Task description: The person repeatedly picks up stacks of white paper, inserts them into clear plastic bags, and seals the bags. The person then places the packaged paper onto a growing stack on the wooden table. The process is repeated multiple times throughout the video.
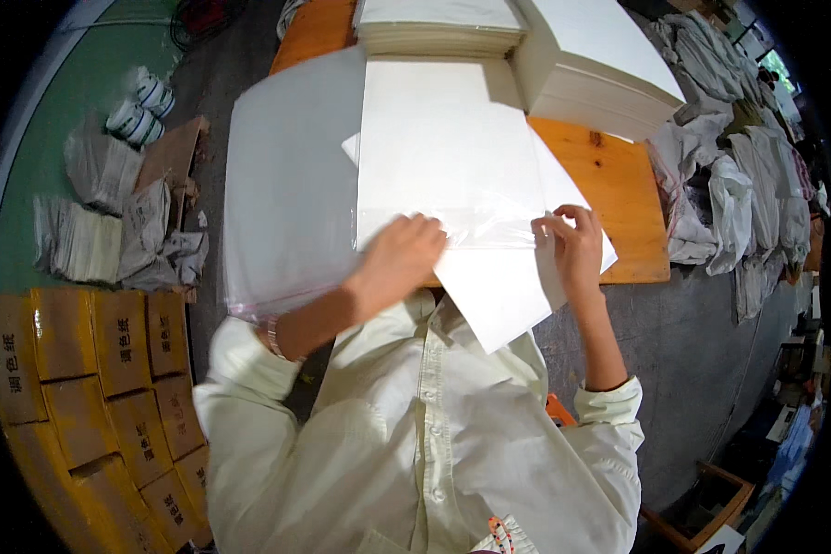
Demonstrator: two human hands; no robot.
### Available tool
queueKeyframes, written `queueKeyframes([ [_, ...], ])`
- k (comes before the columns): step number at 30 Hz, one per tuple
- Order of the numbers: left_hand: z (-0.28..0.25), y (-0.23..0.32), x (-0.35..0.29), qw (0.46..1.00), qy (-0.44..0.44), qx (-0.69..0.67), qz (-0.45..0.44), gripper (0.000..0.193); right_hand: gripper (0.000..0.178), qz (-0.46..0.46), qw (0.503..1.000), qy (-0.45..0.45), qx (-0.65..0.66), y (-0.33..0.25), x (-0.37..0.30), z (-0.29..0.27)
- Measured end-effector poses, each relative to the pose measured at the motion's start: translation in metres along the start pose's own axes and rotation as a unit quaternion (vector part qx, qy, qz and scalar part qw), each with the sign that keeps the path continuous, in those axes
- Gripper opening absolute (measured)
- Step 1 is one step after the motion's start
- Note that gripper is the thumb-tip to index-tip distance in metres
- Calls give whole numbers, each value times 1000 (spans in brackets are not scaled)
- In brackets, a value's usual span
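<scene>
A clear plastic bag (pixel 489 217) with white paper (pixel 443 138) inside lies in front of me on the table, its near edge folded across the sheet. My left hand (pixel 403 247), slightly blurred, presses on that near edge with its fingers curled together. At the bag's near right corner, my right hand (pixel 574 242) pinches the plastic between thumb and fingers. Loose white sheets (pixel 503 295) lie at an angle beneath the bag and stick out past the table's front edge. Left of it rests a flat pile of empty clear bags (pixel 291 175), partly under my left forearm.
Tall stacks of white paper (pixel 609 46) and a second stack (pixel 439 42) stand at the back of the wooden table (pixel 619 198). Cardboard boxes (pixel 120 406) are piled at the lower left. Grey and white sacks (pixel 729 185) heap up on the right. Cans (pixel 137 122) stand at the far left.
</scene>
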State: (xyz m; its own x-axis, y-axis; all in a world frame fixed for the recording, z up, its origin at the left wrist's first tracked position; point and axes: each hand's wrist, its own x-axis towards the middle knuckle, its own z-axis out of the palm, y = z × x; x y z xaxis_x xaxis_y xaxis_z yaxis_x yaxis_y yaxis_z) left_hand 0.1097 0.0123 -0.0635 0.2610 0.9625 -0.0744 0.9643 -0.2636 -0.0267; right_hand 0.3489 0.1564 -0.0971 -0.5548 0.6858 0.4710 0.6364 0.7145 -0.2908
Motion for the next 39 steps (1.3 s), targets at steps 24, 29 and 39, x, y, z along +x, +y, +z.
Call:
queueKeyframes([
  [24, 54, -23, -42, 859, 163, -354, -332, 70, 72, 84, 980, -103, -146, -33, -12, 24],
  [29, 29, -34, -37, 661, 238, -646, -298, 63, 66, 84, 990, -48, -102, -36, -11, 23],
  [39, 10, -22, -28, 617, 124, -719, -295, 57, 48, 398, 491, -317, 707, -84, -52, -31],
])
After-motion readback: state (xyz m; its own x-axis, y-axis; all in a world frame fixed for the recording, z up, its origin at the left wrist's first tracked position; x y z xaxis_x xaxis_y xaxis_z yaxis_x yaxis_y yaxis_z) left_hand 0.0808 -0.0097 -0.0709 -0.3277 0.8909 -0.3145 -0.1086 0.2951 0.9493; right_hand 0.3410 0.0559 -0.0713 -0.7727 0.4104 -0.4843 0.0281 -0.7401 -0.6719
